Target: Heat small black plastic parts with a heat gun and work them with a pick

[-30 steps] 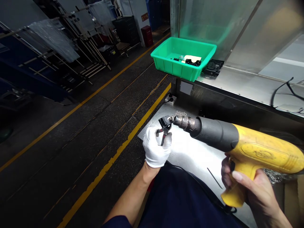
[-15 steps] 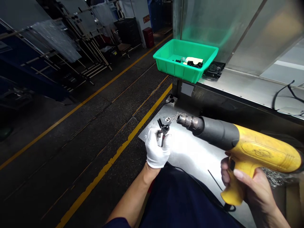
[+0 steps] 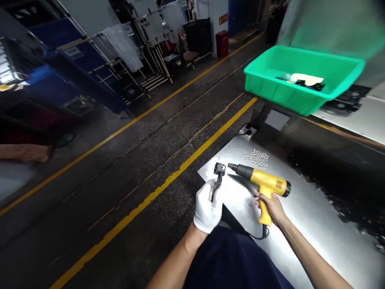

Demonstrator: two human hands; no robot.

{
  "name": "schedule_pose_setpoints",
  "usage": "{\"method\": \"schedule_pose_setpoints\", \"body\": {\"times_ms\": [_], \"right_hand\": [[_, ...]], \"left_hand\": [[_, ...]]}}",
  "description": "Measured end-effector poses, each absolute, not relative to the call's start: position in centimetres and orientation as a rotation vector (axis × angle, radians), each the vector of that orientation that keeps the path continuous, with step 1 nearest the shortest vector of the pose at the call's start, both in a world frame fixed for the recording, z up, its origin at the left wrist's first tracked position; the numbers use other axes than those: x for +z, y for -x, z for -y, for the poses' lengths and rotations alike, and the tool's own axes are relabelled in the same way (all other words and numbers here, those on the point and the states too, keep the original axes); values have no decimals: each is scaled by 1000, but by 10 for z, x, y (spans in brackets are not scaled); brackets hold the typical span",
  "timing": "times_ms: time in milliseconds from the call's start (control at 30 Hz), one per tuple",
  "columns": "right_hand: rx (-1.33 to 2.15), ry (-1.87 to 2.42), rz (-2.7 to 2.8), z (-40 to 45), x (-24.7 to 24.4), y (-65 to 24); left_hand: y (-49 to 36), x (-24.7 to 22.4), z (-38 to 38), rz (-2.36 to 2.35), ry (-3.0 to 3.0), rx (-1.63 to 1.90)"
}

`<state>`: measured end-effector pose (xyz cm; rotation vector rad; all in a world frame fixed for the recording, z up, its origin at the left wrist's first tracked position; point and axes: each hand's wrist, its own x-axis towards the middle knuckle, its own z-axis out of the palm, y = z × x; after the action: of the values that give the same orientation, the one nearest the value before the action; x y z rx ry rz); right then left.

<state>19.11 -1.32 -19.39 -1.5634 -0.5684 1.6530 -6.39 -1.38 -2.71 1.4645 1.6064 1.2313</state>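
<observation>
My left hand (image 3: 208,206), in a white glove, is closed around the handles of a dark pair of pliers (image 3: 217,188). At the tool's upper end sits a small black part (image 3: 219,168) with a round silvery piece on it. My bare right hand (image 3: 272,206) grips the handle of a yellow heat gun (image 3: 268,182). The gun's dark metal nozzle points left at the black part, with a small gap between them. Both are over a shiny metal tabletop (image 3: 296,224).
Many small silvery rings (image 3: 257,157) lie behind the gun. A green bin (image 3: 279,86) with black parts stands on a raised shelf at the right. Beyond a power strip (image 3: 248,131) runs a floor with yellow lines. Dark metal parts (image 3: 345,208) line the table's right side.
The heat gun has moved away from the camera, down onto the table's middle area, its nozzle now close to the black part. The view has turned left, so the bin appears further right.
</observation>
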Motion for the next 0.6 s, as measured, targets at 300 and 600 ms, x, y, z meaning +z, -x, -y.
{"method": "schedule_pose_setpoints", "body": {"times_ms": [300, 600], "right_hand": [[1812, 1678, 699, -42, -261, -114], [1658, 2068, 1156, -52, -263, -114]], "left_hand": [[107, -32, 6, -1449, -1117, 1046], [117, -40, -12, -1372, -1170, 1027]]}}
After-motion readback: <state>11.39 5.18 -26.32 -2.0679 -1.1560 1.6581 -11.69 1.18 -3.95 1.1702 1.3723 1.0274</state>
